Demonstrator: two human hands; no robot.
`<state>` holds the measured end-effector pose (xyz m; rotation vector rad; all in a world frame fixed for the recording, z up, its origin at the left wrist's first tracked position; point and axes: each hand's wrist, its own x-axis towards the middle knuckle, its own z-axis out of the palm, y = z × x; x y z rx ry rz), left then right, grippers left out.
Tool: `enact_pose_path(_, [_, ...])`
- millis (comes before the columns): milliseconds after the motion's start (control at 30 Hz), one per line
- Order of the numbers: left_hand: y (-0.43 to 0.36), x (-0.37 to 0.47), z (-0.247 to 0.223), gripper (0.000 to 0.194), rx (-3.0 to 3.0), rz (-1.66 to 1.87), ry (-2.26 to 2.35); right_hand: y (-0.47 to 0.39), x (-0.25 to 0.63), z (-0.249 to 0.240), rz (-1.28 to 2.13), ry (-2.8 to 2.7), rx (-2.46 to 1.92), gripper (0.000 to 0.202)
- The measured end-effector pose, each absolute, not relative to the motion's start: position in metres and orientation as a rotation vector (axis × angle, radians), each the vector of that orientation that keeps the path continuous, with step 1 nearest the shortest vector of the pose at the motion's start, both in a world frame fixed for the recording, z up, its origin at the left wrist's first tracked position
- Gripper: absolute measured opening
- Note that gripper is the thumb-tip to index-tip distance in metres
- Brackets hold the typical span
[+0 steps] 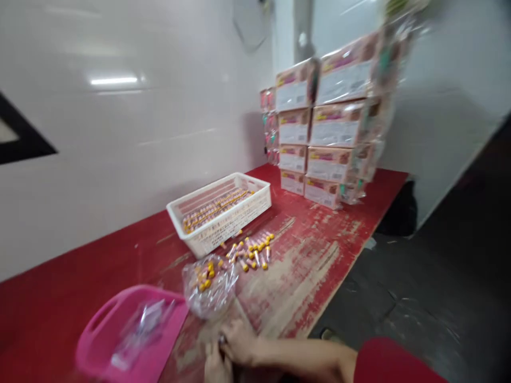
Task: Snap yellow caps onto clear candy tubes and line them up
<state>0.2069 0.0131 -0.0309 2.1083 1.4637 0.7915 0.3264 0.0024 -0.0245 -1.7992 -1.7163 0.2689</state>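
Note:
My right hand (238, 342) reaches in from the lower right, its bare forearm below a red sleeve. Close against it at the bottom edge is my left hand (217, 366), partly cut off by the frame. Fingers of both hands are curled together around something small and dark, too blurred to name. Just beyond them lies a clear plastic bag (217, 298) with several yellow-capped pieces in it. Loose small pink tubes with yellow caps (257, 258) are scattered on the red worn tabletop (287, 282) past the bag.
A white plastic crate (231, 223) with rows of yellow-capped tubes stands near the wall. On the left lies a pink board (170, 314) with clear plastic packaging (141, 332) on it. Stacked wrapped boxes (329, 165) rise at the back right. The table edge drops to a dark floor.

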Motion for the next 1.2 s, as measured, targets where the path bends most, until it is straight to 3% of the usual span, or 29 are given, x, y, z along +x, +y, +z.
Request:
enact_pose_path(100, [0.013,0.217,-0.041,0.031,2.002,0.814,1.351,-0.008,0.337,-0.013,0.754,-1.126,-1.546,0.017])
enact_pose_path(200, [0.005,0.213,-0.035,0.048,1.884,0.993,1.371,-0.010,0.356,-0.006,0.981,-0.964,-1.478,0.037])
enact_pose_path(267, [-0.005,0.212,-0.029,0.043,1.810,1.024,1.385,-0.012,0.368,-0.009,1.105,-0.856,-1.442,0.046])
enact_pose_path(400, [-0.027,0.218,-0.028,0.028,1.749,0.952,1.371,-0.027,0.381,-0.017,1.279,-0.347,-1.209,0.044])
enact_pose_path(533, [-0.035,0.227,-0.029,0.024,1.708,0.913,1.332,-0.035,0.381,-0.013,1.299,-0.259,-1.196,0.042])
enact_pose_path(633, [-0.031,0.231,-0.026,0.024,1.694,0.919,1.313,-0.029,0.386,-0.003,1.175,-0.413,-1.324,0.040])
enact_pose_path(933, [-0.011,0.217,-0.026,0.025,1.662,0.979,1.389,-0.011,0.389,-0.018,0.301,-1.660,-1.794,0.031])
enact_pose_path(1100, [-0.010,0.196,-0.031,0.025,1.635,1.044,1.490,0.024,0.460,-0.005,-0.120,-1.431,-2.197,0.041])
enact_pose_path(1200, [-0.001,0.181,-0.035,0.024,1.638,1.060,1.541,0.048,0.509,0.006,-0.132,-1.282,-2.514,0.047])
